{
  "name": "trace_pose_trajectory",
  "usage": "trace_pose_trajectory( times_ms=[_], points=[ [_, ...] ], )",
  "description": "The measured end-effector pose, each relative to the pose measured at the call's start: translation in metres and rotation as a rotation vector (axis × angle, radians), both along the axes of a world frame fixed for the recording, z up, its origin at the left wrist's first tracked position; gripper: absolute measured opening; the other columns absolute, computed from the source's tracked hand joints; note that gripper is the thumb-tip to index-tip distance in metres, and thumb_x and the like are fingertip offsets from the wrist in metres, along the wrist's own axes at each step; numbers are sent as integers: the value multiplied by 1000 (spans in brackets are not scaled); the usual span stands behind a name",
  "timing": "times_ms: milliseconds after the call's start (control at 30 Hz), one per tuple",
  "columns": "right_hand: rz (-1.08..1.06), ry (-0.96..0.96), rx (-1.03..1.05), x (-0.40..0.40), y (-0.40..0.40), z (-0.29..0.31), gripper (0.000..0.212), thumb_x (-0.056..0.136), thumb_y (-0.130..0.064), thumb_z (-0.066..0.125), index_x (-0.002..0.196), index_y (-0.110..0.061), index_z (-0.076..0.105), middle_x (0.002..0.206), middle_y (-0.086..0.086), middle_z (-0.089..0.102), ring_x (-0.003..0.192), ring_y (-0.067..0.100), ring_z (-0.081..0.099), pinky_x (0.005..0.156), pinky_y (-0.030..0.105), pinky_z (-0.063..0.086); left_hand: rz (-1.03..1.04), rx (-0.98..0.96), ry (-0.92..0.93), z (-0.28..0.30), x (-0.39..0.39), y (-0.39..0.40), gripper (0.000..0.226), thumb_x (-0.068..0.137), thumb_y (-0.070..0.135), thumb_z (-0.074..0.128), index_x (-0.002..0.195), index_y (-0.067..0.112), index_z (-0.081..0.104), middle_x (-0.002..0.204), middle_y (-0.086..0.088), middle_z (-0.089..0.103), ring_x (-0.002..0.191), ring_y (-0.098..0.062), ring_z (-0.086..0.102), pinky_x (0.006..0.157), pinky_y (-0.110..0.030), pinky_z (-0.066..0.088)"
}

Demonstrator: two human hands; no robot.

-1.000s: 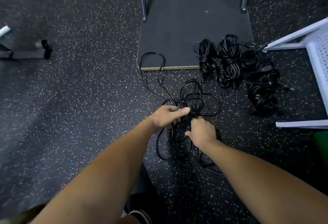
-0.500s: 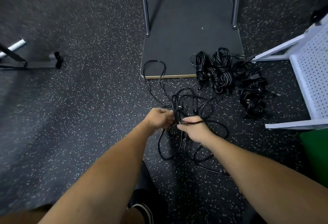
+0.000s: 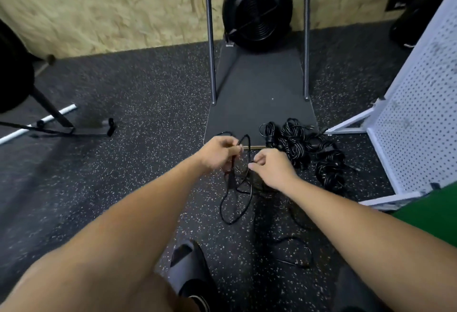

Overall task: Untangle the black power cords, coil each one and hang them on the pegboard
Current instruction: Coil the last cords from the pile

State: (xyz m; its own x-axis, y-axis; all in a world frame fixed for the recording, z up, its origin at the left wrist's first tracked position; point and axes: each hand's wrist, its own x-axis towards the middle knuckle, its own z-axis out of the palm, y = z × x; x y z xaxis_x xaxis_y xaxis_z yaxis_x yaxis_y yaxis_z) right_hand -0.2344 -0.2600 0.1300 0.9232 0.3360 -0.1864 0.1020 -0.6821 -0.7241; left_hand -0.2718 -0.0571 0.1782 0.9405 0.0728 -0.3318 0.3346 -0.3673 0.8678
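Between both hands | tangled cord (image 3: 236, 188) | left hand (image 3: 217, 152) grips | right hand (image 3: 270, 168) pinches

forearms (image 3: 138, 213) bare, no sleeves | grey slide sandal (image 3: 190, 269) | black sock

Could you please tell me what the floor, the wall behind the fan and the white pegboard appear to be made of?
The floor looks like rubber gym matting: matte black with pale flecks. The wall seems to be oriented strand board, unfinished, judging by its tan, chip-like grain, though motion blur softens it. The pegboard is a white sheet with regular holes, probably painted metal or plastic; the view cannot settle which.
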Motion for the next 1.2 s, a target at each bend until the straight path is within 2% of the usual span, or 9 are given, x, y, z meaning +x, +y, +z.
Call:
trace_pose_trajectory(
  times_ms=[133,267,400,567,667,900,967,1033,1200],
  points=[
    [62,-153,-5,22,-15,70,70,95,-39,83,154,-25,49,142,-3,55,125,21,58,109,42,49,-136,108,-150,73,8,-15,19,113,21,60,106,12,76,84,-4,58,69,-16,52,60,-25,45],
    [34,-35,284,35,-25,139,17,106,-26,67,120,-15,68,110,4,81,92,30,76,81,37,56,-171,57,-309,141,11,-31,23,114,25,59,113,8,74,83,-1,58,70,-15,49,58,-25,40],
    [-24,77,537,31,-47,204,24,107,-14,63,105,8,71,97,23,80,86,31,82,70,36,65,-94,-27,-405,167,7,-31,26,116,28,56,115,9,73,79,-1,56,69,-16,49,60,-26,41],
    [-15,-9,676,19,-56,249,29,107,-22,72,96,5,76,79,15,72,82,30,82,75,39,68,-87,-143,-296,162,-14,-51,38,113,42,58,120,10,77,87,-1,61,73,-16,54,64,-30,41],
    [-35,-29,709,14,-52,259,32,109,-23,69,96,5,75,72,9,69,72,25,77,64,32,64,-151,-248,-261,159,-30,-74,42,115,42,53,129,9,74,86,4,68,73,-14,51,61,-27,42],
    [-212,80,815,27,-51,248,24,108,-20,68,93,-2,73,72,6,67,69,22,77,55,26,56,-213,-123,-343,163,-31,-83,32,114,35,59,111,8,76,85,-7,67,62,-15,44,53,-23,37],
    [-220,114,845,35,-50,244,22,108,-19,67,94,-3,73,72,5,66,69,21,75,55,26,54,-213,-143,-337,165,-26,-83,36,116,31,55,113,-2,70,80,-9,63,64,-12,55,64,-19,46],
    [-225,108,858,45,-50,241,23,108,-21,68,96,-2,74,74,6,66,67,21,73,54,27,51,-222,-312,-249,162,-21,-84,41,117,31,51,122,-8,63,79,-10,61,71,-20,63,77,-28,58],
    [-179,-29,753,64,-46,233,29,106,-26,72,92,-1,77,74,6,68,65,22,70,53,29,48,-272,-439,-136,150,-10,-85,41,120,34,42,124,-2,61,78,-6,50,56,-13,32,52,-26,38]
  ],
)
